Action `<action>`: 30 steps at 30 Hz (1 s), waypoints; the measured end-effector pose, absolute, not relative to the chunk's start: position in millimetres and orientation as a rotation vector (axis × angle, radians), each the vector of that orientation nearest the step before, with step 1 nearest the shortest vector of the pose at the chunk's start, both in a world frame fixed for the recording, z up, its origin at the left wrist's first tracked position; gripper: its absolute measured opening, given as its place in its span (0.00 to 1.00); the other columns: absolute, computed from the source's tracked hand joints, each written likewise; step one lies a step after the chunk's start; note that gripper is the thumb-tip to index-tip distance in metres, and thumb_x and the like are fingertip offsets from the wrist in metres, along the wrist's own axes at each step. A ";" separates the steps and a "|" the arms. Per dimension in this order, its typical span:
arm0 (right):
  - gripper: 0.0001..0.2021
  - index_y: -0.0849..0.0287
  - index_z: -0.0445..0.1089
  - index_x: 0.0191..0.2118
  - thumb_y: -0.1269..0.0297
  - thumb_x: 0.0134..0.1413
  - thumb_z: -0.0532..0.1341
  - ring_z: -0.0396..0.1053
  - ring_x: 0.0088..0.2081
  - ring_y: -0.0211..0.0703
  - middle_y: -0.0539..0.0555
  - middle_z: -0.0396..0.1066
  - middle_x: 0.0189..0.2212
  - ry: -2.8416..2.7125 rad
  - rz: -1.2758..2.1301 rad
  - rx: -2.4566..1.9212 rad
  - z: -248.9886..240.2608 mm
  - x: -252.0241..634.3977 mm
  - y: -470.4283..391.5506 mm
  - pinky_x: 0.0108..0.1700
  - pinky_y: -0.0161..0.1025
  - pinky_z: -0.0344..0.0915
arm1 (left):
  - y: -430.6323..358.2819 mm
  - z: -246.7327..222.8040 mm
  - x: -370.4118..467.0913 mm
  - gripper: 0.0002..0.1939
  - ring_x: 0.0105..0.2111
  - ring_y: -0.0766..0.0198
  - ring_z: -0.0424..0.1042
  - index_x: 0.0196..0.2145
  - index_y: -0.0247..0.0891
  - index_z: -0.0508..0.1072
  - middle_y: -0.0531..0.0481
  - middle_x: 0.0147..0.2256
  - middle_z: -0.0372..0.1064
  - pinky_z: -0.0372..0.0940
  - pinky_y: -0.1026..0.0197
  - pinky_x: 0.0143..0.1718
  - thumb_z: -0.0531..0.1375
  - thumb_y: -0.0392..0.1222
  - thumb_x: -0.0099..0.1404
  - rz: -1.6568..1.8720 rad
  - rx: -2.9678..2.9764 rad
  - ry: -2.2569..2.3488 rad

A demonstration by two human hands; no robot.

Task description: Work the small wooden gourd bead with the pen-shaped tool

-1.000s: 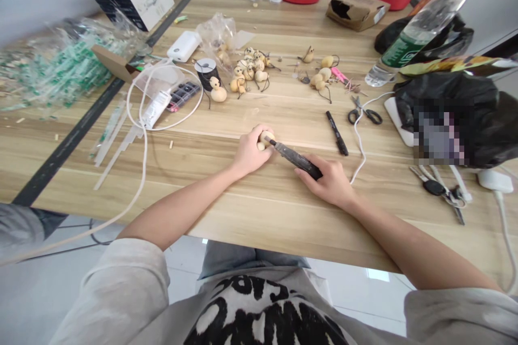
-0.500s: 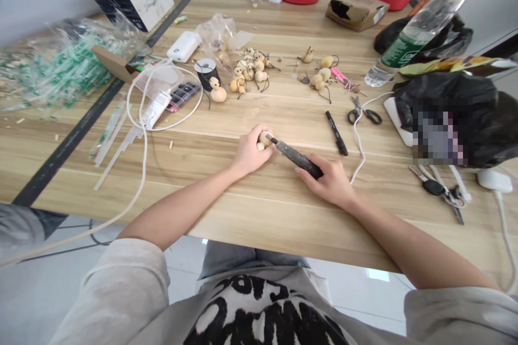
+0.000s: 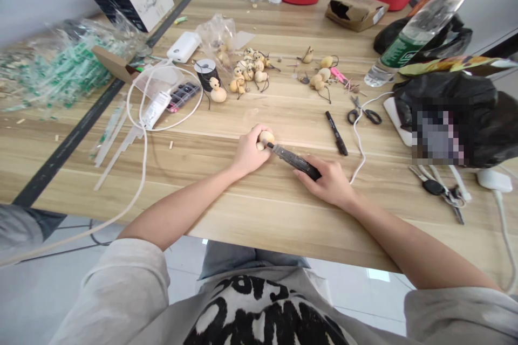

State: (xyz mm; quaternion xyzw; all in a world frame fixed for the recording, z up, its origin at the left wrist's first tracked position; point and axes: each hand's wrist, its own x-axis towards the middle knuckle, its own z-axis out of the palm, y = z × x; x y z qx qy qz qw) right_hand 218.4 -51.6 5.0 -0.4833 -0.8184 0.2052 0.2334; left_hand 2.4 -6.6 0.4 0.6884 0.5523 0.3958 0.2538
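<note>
A small pale gourd (image 3: 266, 136) is gripped in my left hand (image 3: 251, 151), a little above the desk near the middle of the view. My right hand (image 3: 328, 179) is closed round a dark pen-shaped tool (image 3: 297, 161). The tool's tip points left and meets the gourd near its lower part; the exact contact point is too small to tell. Beyond my hands lie several small gourds with black cords (image 3: 249, 67), some with drawn faces. A larger gourd figure (image 3: 218, 92) stands beside a spool of black cord (image 3: 206, 73).
Right of my hands are a black marker (image 3: 336, 133), scissors (image 3: 360, 113), a white cable (image 3: 358, 145), keys (image 3: 435, 187) and a black bag (image 3: 453, 86). A bottle (image 3: 408, 43) leans behind. Leftward lie a looped cable (image 3: 143, 172), glue sticks (image 3: 115, 156) and green-white packets (image 3: 73, 70).
The tool and my right hand have shifted slightly left and down, and the tool's tip has moved from the gourd's upper part to lower on it. My left hand still grips the gourd.
</note>
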 end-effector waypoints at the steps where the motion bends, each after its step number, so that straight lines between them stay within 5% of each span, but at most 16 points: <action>1: 0.15 0.59 0.70 0.47 0.59 0.56 0.57 0.74 0.32 0.47 0.55 0.76 0.34 -2.242 0.568 -1.331 5.2 218.2 -51.6 0.35 0.39 0.66 | -6.7 1.0 2.2 0.10 0.27 0.69 0.66 0.35 0.37 0.69 0.53 0.30 0.71 0.61 0.67 0.32 0.60 0.35 0.53 1.070 1.877 1.503; 12: 0.12 0.59 0.71 0.40 0.59 0.55 0.58 0.70 0.26 0.42 0.52 0.73 0.26 -2.122 0.592 -1.342 9.3 216.0 -50.3 0.30 0.36 0.64 | -9.0 7.0 3.3 0.10 0.32 0.67 0.70 0.35 0.38 0.69 0.52 0.33 0.73 0.63 0.65 0.37 0.62 0.36 0.53 1.038 1.855 1.526; 30: 0.15 0.58 0.70 0.47 0.59 0.55 0.58 0.74 0.32 0.48 0.55 0.76 0.33 -2.236 0.579 -1.331 5.8 218.1 -51.6 0.34 0.39 0.66 | -7.6 0.9 1.6 0.10 0.28 0.68 0.68 0.36 0.38 0.69 0.53 0.30 0.72 0.62 0.66 0.32 0.60 0.36 0.53 1.028 1.873 1.515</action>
